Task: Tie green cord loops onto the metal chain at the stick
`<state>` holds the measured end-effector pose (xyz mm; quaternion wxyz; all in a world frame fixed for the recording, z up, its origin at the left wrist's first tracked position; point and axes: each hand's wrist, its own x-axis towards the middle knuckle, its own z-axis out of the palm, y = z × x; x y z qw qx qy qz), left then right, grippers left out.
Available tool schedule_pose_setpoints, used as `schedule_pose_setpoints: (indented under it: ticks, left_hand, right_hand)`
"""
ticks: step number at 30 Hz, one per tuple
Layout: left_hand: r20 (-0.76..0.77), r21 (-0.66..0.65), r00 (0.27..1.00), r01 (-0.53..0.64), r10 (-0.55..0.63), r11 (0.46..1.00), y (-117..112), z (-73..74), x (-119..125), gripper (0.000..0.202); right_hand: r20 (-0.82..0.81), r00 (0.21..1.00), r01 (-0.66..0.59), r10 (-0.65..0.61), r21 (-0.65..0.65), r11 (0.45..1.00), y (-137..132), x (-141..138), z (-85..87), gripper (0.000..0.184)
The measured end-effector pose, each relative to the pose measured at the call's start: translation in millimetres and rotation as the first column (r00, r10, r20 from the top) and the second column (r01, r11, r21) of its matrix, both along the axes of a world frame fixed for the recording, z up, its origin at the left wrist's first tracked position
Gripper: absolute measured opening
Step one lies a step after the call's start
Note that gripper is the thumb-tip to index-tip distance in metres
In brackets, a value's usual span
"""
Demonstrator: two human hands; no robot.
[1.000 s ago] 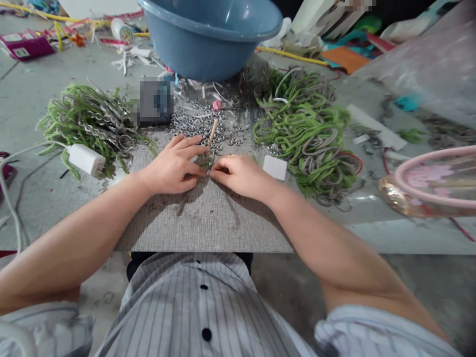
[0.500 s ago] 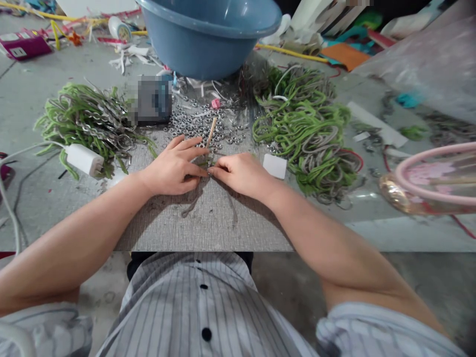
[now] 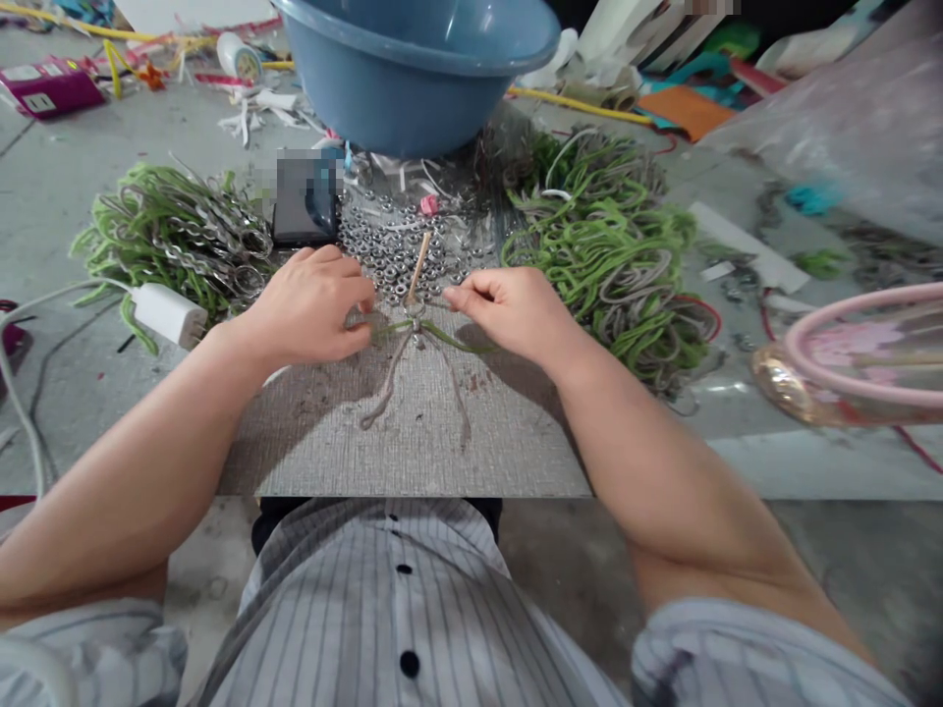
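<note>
On the grey textured board [image 3: 309, 447], a small knotted work of green cord [image 3: 464, 344] and grey cord [image 3: 388, 381] spreads from a silver nut [image 3: 416, 329]. A thin wooden stick [image 3: 420, 263] stands at its top, by a small ring. My right hand [image 3: 516, 312] pinches a grey strand to the right of the knot, thumb and forefinger together. On the other side, my left hand [image 3: 313, 306] is closed with curled fingers around a strand leading left; its fingertips are partly hidden. Two grey cord ends lie loose toward me. Many silver nuts [image 3: 434, 260] are scattered just beyond.
A blue basin [image 3: 413, 88] stands at the back. Bundles of green and grey cord lie at left [image 3: 139, 221] and right [image 3: 611, 245]. Nearby are a dark phone-like device [image 3: 304, 216], a white charger [image 3: 168, 314] and a pink-rimmed clear bag [image 3: 869, 344].
Both hands have moved apart from the knot, the left one leftward and the right one rightward and slightly away from me. The knot and green cord now show between them.
</note>
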<state>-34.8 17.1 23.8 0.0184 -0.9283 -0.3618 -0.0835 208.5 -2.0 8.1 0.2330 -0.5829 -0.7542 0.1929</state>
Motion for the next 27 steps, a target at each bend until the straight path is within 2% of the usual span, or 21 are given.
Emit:
schedule_pose_setpoints:
  ticks: [5, 9, 14, 16, 17, 18, 19, 20, 22, 24, 25, 27]
  left_hand:
    - [-0.252, -0.086, 0.967, -0.060, 0.037, 0.994, -2.7, 10.8, -5.9, 0.031]
    - [-0.372, -0.145, 0.926, -0.128, 0.066, 0.981, -1.8, 11.9, -9.2, 0.031]
    - [-0.435, -0.279, 0.892, -0.259, 0.119, 0.925, 2.2, 11.4, -8.0, 0.017]
    - [-0.355, -0.309, 0.924, -0.261, 0.144, 0.915, 3.5, 11.6, -6.8, 0.013]
    - [-0.258, -0.337, 0.955, -0.232, 0.147, 0.912, 4.1, 11.0, -6.3, 0.012]
    - [-0.131, -0.379, 0.976, -0.211, 0.173, 0.901, 4.5, 9.6, -5.7, 0.009]
    - [0.057, -0.427, 0.979, -0.155, 0.198, 0.891, 4.6, 7.6, -4.9, 0.007]
    - [0.217, -0.497, 0.951, -0.087, 0.221, 0.863, 4.4, 5.1, -3.8, 0.005]
    - [0.424, -0.645, 0.845, 0.030, 0.325, 0.763, 2.8, -0.8, -0.7, 0.005]
    - [0.519, -0.747, 0.741, 0.151, 0.426, 0.648, 0.3, -5.8, 3.6, 0.008]
    - [0.539, -0.768, 0.708, 0.191, 0.456, 0.611, -0.9, -7.6, 6.0, 0.009]
    - [0.559, -0.779, 0.675, 0.228, 0.482, 0.584, -3.0, -9.0, 10.4, 0.012]
  right_hand:
    - [-0.074, 0.993, 0.088, -0.087, -0.001, 0.996, 11.1, 19.7, -2.3, 0.035]
    - [-0.081, 0.992, 0.099, -0.098, 0.016, 0.995, 13.9, 25.1, -3.5, 0.035]
    - [-0.078, 0.994, 0.074, -0.072, 0.015, 0.997, 12.4, 21.7, -4.1, 0.035]
    - [-0.087, 0.995, 0.059, -0.059, 0.005, 0.998, 10.9, 19.1, -3.5, 0.034]
    - [-0.098, 0.994, 0.048, -0.049, -0.003, 0.999, 9.8, 17.4, -2.9, 0.034]
    - [-0.117, 0.993, 0.032, -0.034, -0.016, 0.999, 8.4, 15.3, -2.0, 0.033]
    - [-0.145, 0.989, 0.010, -0.015, -0.034, 0.999, 6.6, 12.9, -1.0, 0.032]
    - [-0.186, 0.983, -0.015, 0.004, -0.057, 0.998, 4.4, 10.1, 0.1, 0.031]
    - [-0.295, 0.955, -0.080, 0.040, -0.123, 0.989, -0.7, 3.5, 2.2, 0.030]
    - [-0.420, 0.906, -0.150, 0.049, -0.211, 0.966, -6.4, -3.7, 4.0, 0.028]
    - [-0.472, 0.880, -0.185, 0.042, -0.259, 0.948, -9.1, -7.3, 4.6, 0.026]
    - [-0.551, 0.834, -0.246, 0.022, -0.337, 0.909, -13.8, -13.7, 5.5, 0.022]
